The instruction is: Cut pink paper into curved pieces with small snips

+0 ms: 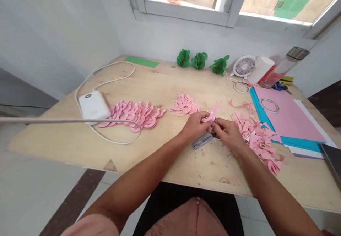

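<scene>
My left hand (195,125) and my right hand (227,132) meet over the middle of the wooden table (149,147). Together they pinch a small curved pink paper piece (208,117) between their fingertips. Small blue-grey snips (201,141) show under my right hand's fingers; whether it holds them I cannot tell. A heap of pink scraps (259,140) spreads out to the right of my right hand. Cut pink crescents lie in a small pile (185,104) beyond my hands and in a larger pile (134,113) to the left.
A white power bank (93,104) with a looping cable sits at the left. Pink, blue and white paper sheets (290,117) with tape rings lie at the right. At the back stand three green paper balls (199,60), a small fan (243,66) and a bottle (283,67).
</scene>
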Available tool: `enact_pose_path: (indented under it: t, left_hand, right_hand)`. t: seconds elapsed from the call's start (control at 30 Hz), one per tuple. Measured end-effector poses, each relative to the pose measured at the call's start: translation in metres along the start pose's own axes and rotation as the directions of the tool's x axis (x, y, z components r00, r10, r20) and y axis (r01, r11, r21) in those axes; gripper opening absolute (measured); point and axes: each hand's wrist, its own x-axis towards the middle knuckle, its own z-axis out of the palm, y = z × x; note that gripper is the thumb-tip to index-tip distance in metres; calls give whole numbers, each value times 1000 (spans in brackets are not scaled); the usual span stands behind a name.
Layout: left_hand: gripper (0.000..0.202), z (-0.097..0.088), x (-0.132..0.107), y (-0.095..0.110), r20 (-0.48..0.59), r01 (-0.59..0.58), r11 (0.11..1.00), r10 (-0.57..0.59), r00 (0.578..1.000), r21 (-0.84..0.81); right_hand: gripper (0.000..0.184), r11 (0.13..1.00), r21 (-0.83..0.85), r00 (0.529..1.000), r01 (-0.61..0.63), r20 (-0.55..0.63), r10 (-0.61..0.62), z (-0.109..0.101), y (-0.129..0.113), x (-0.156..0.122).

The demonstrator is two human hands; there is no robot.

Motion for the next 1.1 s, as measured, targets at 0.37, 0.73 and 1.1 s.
enact_pose_path:
  t: [0.37,0.73,1.1]
  left_hand:
    - [15,0,-1,1,2,4,1000,-4,1000,-9]
    - [15,0,0,0,1,3,1000,-3,1000,-20]
    - [16,1,-1,1,-3,-3,1000,3,1000,-2]
  right_hand:
    - [28,1000,16,1000,-3,11,3,0,2,0]
    - [27,1000,4,1000,-2,-1,2,0,-2,0]
    - [27,1000,-18,1000,2,-4,-2,0,-1,0]
